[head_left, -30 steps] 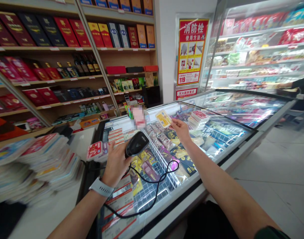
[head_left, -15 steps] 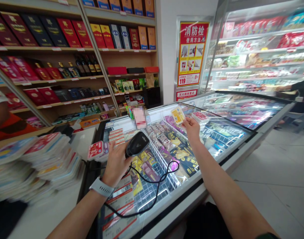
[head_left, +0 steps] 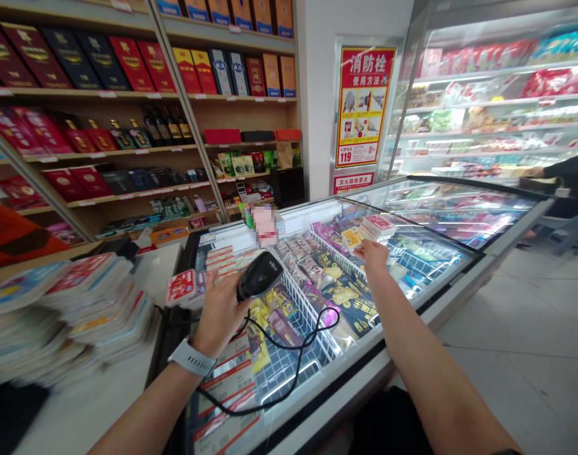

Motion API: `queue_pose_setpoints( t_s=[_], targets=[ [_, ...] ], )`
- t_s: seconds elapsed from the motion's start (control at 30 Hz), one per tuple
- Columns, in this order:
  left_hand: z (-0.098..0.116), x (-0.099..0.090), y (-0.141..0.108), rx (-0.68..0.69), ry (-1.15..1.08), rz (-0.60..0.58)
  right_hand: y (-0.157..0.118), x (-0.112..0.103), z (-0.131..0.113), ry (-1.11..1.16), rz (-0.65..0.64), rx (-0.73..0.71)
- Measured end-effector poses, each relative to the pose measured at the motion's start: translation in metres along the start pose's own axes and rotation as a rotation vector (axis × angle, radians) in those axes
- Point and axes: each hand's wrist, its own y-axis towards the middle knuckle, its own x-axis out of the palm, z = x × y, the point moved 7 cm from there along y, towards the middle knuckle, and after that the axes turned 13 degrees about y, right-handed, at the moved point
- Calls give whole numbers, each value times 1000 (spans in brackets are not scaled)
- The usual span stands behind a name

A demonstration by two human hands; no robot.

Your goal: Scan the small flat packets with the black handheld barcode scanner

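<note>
My left hand is wrapped round a black barcode scanner, held above the glass top of a chest freezer. The scanner's black cable loops across the glass. Between its fingertips my right hand pinches a yellow-and-white card, low over the glass beside a stack of red-and-white cards. Close to the left hand lies a small pile of cards with a red one on top. Printing on the cards is too blurred to read.
Tall stacks of cards stand on the white counter at left. Price-label sheets lie on the glass. Shelves of boxed bottles line the back wall. A person's arm shows at far right.
My right hand has moved slightly right and down with the yellow card, bringing it beside the red-and-white stack. My left hand and the scanner have barely shifted.
</note>
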Motion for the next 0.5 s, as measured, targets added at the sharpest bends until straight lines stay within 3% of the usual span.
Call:
queue_pose_setpoints(
  t_s=[0.3,0.5],
  targets=[
    [-1,-1,0,0,4,7,4,-9,7,-131,60,24],
    [1,-3,1,11,5,3,5,-8,-1,-309,35,-79]
  ],
)
